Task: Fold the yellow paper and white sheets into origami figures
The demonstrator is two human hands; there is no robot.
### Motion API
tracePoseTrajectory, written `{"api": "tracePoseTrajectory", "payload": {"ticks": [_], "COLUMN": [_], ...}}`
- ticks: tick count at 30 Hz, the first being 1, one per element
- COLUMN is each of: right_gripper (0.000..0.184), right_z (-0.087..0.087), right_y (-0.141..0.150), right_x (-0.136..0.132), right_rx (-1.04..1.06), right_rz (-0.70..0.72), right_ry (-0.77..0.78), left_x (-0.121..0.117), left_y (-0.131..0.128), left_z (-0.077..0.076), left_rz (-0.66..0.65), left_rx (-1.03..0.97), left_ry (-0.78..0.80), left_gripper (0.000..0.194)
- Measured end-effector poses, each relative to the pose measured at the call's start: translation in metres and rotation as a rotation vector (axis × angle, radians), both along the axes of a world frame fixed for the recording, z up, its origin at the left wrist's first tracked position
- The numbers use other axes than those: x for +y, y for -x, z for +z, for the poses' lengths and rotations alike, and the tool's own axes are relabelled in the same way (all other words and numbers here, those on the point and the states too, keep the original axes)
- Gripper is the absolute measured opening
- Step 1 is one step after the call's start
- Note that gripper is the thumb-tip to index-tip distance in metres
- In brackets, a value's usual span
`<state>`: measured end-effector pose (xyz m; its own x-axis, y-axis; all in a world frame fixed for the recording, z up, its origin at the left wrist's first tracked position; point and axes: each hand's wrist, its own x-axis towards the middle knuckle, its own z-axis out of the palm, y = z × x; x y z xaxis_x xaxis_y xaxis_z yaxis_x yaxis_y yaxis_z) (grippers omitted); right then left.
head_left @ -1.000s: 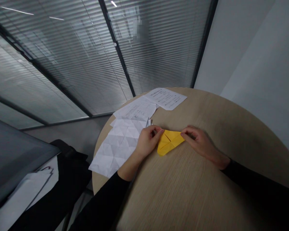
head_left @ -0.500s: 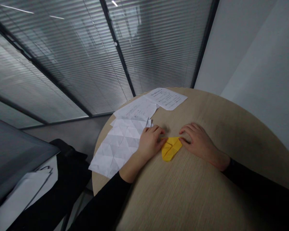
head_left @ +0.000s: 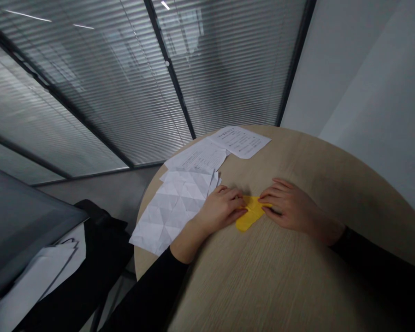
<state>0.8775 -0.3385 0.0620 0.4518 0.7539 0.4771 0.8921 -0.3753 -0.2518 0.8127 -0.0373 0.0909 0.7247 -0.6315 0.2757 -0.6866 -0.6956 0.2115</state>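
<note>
A small piece of folded yellow paper [head_left: 249, 217] lies on the wooden table between my hands, with creases across its face. My left hand [head_left: 223, 206] is closed at its left corner, fingers over the upper edge and thumb below. At the right corner, my right hand [head_left: 287, 205] pinches the paper between thumb and fingers. Parts of both corners are hidden under the fingertips. Close beside my left wrist is a large white sheet [head_left: 173, 210] covered in triangular creases.
Printed sheets [head_left: 242, 142] lie at the far edge of the round table [head_left: 318, 161]. A dark chair [head_left: 31, 216] with white papers [head_left: 44, 272] on it stands at the left. Blinds [head_left: 235, 69] cover the glass behind, and a pale wall [head_left: 373, 83] rises at the right.
Both hands have shifted slightly right and closed further over the yellow paper's corners, covering more of it. The paper's outline looks narrower at the lower end.
</note>
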Motion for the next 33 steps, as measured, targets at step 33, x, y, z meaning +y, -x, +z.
{"api": "tracePoseTrajectory", "payload": {"ticks": [33], "right_gripper": [0.011], "right_z": [0.000], "right_y": [0.005], "right_x": [-0.024], "right_rx": [-0.011], "right_rz": [0.082], "right_ry": [-0.008], "left_x": [0.005], "left_y": [0.001], "left_z": [0.004], "left_rz": [-0.055], "left_rx": [0.058], "left_ry": [0.028], "left_gripper": [0.028]}}
